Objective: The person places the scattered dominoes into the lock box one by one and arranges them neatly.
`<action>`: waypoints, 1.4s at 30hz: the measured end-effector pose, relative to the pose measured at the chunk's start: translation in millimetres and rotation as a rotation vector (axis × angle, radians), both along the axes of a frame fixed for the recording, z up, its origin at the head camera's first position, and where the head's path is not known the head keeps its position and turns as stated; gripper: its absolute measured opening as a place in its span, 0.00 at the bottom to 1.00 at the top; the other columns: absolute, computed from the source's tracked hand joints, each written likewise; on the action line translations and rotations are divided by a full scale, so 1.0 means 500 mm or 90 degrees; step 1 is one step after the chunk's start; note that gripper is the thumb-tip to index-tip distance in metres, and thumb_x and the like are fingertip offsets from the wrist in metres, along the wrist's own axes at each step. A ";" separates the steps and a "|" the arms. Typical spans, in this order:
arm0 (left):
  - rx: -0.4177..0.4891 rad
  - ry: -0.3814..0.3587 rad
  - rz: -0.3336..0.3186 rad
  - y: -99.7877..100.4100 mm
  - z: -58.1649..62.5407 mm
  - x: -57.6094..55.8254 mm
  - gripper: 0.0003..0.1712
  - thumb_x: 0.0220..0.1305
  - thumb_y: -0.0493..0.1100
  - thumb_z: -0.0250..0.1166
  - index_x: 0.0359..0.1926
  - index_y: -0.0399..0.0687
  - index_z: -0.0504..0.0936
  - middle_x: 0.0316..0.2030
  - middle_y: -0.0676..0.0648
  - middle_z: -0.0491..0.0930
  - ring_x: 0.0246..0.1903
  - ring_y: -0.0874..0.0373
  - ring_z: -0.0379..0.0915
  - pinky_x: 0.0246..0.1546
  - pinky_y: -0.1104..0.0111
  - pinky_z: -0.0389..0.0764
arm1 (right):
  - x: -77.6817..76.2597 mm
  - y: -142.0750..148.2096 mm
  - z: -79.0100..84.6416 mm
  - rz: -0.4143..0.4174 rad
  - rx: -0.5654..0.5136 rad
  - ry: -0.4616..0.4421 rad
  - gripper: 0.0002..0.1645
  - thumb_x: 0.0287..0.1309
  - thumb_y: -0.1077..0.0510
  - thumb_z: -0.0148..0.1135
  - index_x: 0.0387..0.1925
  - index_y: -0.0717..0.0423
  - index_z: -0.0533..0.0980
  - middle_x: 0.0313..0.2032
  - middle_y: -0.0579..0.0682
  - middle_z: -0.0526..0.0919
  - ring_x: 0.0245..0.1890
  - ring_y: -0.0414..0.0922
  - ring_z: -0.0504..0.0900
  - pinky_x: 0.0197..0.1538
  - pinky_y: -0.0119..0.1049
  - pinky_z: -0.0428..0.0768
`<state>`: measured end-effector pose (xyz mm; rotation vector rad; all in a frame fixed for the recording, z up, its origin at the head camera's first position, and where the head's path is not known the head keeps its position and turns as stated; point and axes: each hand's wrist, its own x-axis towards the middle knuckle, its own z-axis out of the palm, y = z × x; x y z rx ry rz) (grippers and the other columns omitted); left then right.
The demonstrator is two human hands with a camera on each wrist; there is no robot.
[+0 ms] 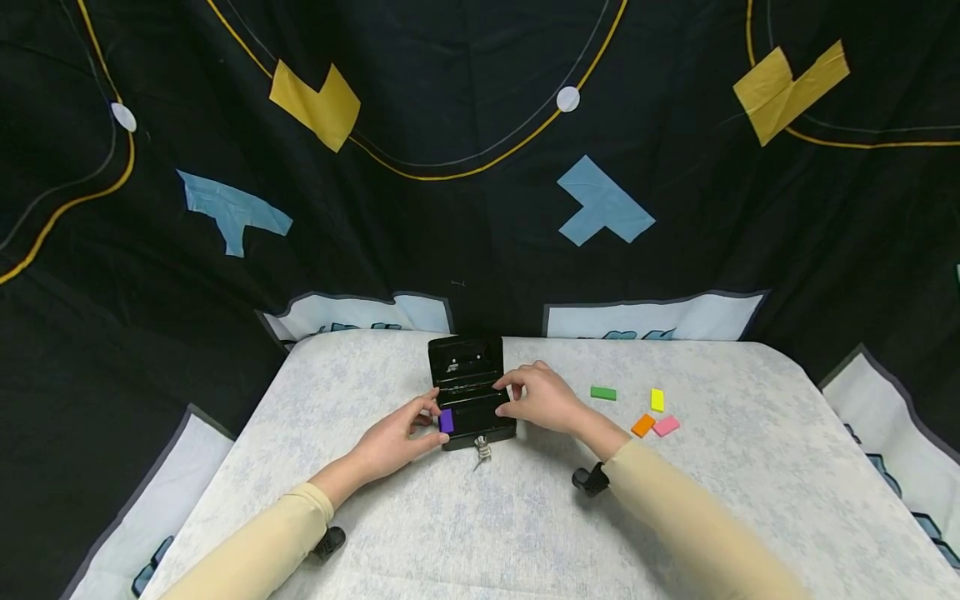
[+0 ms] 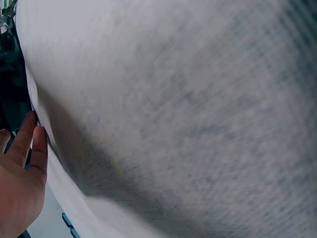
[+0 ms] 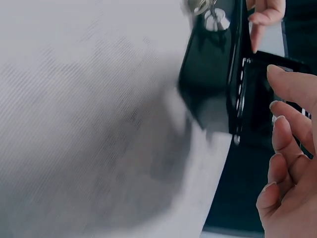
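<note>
A small black cash box (image 1: 480,414) stands on the table with its lid (image 1: 466,358) raised at the back. Inside, at its left end, is a purple block (image 1: 447,421). Keys (image 1: 482,450) hang from the lock on the front. My left hand (image 1: 393,435) is at the box's left side, thumb and forefinger spread near the purple block; whether they touch the box I cannot tell. Over the right edge hovers my right hand (image 1: 546,400), thumb and forefinger apart and nothing between them. The right wrist view shows its fingers (image 3: 287,136) loosely bent beside the box.
Right of the box lie a green block (image 1: 603,393), a yellow block (image 1: 657,400), an orange block (image 1: 642,425) and a pink block (image 1: 666,426). A pale patterned cloth (image 1: 480,533) covers the table. Behind it hangs a dark curtain (image 1: 465,250).
</note>
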<state>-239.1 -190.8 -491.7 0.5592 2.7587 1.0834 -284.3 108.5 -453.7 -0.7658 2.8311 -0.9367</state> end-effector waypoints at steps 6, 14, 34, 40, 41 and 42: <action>-0.008 0.008 -0.004 0.002 0.000 0.002 0.24 0.67 0.61 0.68 0.55 0.56 0.74 0.79 0.57 0.53 0.59 0.57 0.75 0.58 0.54 0.75 | 0.008 0.069 -0.002 -0.030 -0.017 -0.007 0.24 0.58 0.49 0.75 0.56 0.49 0.83 0.29 0.40 0.75 0.41 0.45 0.67 0.36 0.40 0.68; -0.008 0.009 -0.005 0.001 -0.001 0.001 0.24 0.67 0.60 0.69 0.55 0.56 0.73 0.79 0.56 0.55 0.60 0.57 0.75 0.59 0.55 0.75 | 0.013 0.147 0.002 -0.071 -0.033 -0.009 0.24 0.58 0.50 0.75 0.55 0.50 0.83 0.31 0.41 0.76 0.41 0.49 0.70 0.39 0.42 0.70; -0.008 0.014 0.005 0.000 -0.007 0.004 0.23 0.67 0.61 0.69 0.54 0.59 0.73 0.78 0.58 0.55 0.59 0.57 0.75 0.58 0.53 0.75 | 0.026 0.324 -0.004 -0.143 -0.036 -0.006 0.25 0.61 0.51 0.74 0.57 0.54 0.82 0.35 0.45 0.78 0.45 0.53 0.71 0.45 0.46 0.70; -0.008 0.021 0.005 0.000 -0.007 0.004 0.23 0.68 0.61 0.68 0.54 0.58 0.73 0.78 0.58 0.57 0.59 0.57 0.75 0.58 0.53 0.76 | 0.031 0.363 0.001 -0.162 -0.024 0.014 0.24 0.62 0.52 0.73 0.57 0.55 0.82 0.35 0.46 0.80 0.42 0.51 0.71 0.44 0.45 0.69; -0.008 0.022 0.005 0.000 -0.007 0.004 0.22 0.68 0.61 0.68 0.54 0.58 0.73 0.78 0.58 0.57 0.59 0.57 0.75 0.58 0.53 0.76 | 0.032 0.370 0.002 -0.168 -0.020 0.013 0.24 0.62 0.52 0.73 0.57 0.56 0.82 0.35 0.46 0.79 0.42 0.51 0.71 0.44 0.45 0.69; -0.009 0.022 0.005 0.000 -0.007 0.003 0.22 0.68 0.61 0.68 0.54 0.58 0.73 0.78 0.58 0.57 0.59 0.57 0.75 0.58 0.53 0.76 | 0.032 0.376 0.002 -0.173 -0.015 0.013 0.24 0.62 0.53 0.73 0.57 0.56 0.82 0.35 0.46 0.79 0.42 0.51 0.71 0.45 0.45 0.70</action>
